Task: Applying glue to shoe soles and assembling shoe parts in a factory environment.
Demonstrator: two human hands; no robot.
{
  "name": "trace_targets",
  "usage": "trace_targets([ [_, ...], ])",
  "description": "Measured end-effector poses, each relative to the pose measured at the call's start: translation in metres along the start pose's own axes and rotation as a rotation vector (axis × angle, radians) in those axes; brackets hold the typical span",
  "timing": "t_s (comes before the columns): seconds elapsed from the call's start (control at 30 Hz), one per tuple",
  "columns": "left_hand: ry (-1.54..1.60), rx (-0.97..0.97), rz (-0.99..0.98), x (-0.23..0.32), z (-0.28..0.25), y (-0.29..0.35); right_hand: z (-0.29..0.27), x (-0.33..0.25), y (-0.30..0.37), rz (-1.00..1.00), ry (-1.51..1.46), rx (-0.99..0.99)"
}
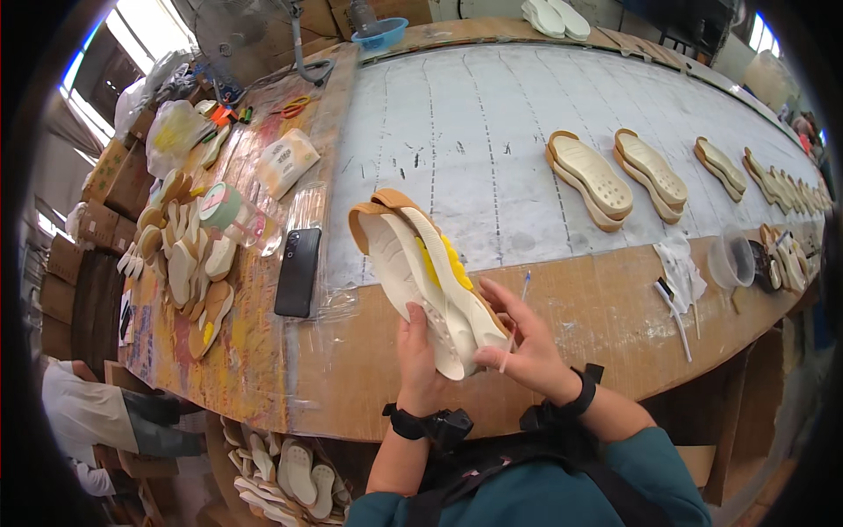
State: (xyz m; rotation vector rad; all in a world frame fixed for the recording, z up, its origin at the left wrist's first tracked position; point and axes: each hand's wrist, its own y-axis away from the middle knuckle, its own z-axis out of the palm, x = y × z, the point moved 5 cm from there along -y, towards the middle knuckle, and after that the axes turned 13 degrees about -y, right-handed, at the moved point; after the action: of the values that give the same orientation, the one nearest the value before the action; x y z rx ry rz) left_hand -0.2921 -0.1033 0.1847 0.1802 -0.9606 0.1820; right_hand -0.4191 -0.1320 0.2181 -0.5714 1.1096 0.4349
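Two cream shoe soles with tan edging are held up side by side over the front of the table. My left hand (418, 362) grips the lower part of the left shoe sole (388, 259), its thumb on the inner face. Around the narrow end of the right shoe sole (455, 294), which is tilted on its side, my right hand (527, 347) is closed. Yellow patches (446, 262) show on that sole's side wall. A thin pale strip shows by the right fingertips; I cannot tell what it is.
A black phone (298, 272), a lidded jar (241, 218) and a heap of soles (189, 255) lie to the left. More soles (590, 180) run in a row along the white marked sheet (439, 132). At right are a white brush (674, 321), a cloth and a clear tub (731, 261).
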Motion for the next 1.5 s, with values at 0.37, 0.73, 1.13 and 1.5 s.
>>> trace_targets([
  [0.37, 0.047, -0.019, -0.069, -0.014, 0.000, 0.032, 0.008, -0.019, 0.034, -0.219, 0.157, 0.095],
  [0.73, 0.091, -0.013, -0.234, -0.023, 0.005, 0.051, -0.017, -0.033, 0.032, -0.271, 0.097, 0.295],
  [1.13, -0.569, -0.095, 0.184, 0.012, 0.043, 0.061, 0.008, -0.045, 0.042, -0.238, 0.257, 0.201],
  [1.5, -0.504, -0.367, 0.151, 0.026, 0.074, 0.065, -0.024, -0.022, 0.045, 0.289, -0.474, 0.349],
])
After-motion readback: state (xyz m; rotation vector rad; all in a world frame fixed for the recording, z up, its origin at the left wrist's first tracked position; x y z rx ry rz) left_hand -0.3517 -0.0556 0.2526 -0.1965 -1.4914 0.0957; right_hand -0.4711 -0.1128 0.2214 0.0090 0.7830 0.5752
